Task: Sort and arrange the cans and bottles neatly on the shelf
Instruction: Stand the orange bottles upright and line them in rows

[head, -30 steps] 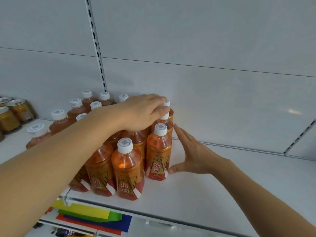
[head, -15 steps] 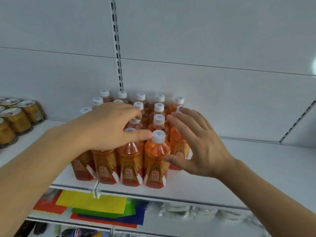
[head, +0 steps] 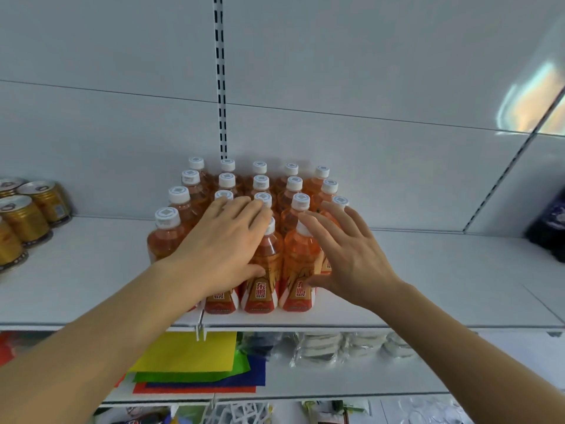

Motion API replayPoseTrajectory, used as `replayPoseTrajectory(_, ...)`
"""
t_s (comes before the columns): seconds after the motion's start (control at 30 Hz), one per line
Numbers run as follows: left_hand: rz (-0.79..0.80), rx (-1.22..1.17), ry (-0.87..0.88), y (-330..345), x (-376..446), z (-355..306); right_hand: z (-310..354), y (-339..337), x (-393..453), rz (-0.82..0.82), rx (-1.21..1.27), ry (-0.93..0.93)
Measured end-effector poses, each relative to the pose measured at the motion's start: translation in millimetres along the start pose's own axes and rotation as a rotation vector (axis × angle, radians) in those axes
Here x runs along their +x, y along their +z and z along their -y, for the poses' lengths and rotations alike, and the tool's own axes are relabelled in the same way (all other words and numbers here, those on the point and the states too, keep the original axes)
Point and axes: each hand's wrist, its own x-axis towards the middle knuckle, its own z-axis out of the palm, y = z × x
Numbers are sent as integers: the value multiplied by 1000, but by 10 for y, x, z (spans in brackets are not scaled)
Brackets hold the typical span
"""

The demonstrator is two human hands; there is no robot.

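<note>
Head view. Orange bottles [head: 263, 185] with white caps stand upright in a tight block of rows at the middle of the white shelf [head: 428, 270], running from the near edge back to the far wall panel.

Left hand [head: 223, 249]: palm down over the near-left bottles, fingers spread moderately and lying across caps and shoulders; thumb against the front of a near-row bottle [head: 260, 270]. Nothing is enclosed in a grasp.

Right hand [head: 345, 258]: fingers spread wide, draped over the near-right bottles, thumb touching the label of the near bottle [head: 298, 270]. Not closed round anything.

Gold cans [head: 27, 212] stand grouped at the far left of the same shelf, well apart from the bottles. Dark packaged item [head: 550, 228] at the far right, blurred. The lower shelf holds coloured sheets [head: 186, 353] and clear-wrapped packs [head: 324, 347].
</note>
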Motion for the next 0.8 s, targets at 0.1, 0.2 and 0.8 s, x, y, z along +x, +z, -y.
replayPoseTrajectory(0.1, 4, 9, 13, -27, 19, 2, -38, 19, 5, -16, 28, -14)
replayPoseTrajectory(0.2, 19, 12, 19, -34, 32, 1, -77, 50, 24, -9, 36, -31)
replayPoseTrajectory(0.8, 93, 8, -240, -166, -373, 490, 182, -238, 288, -22, -37, -115)
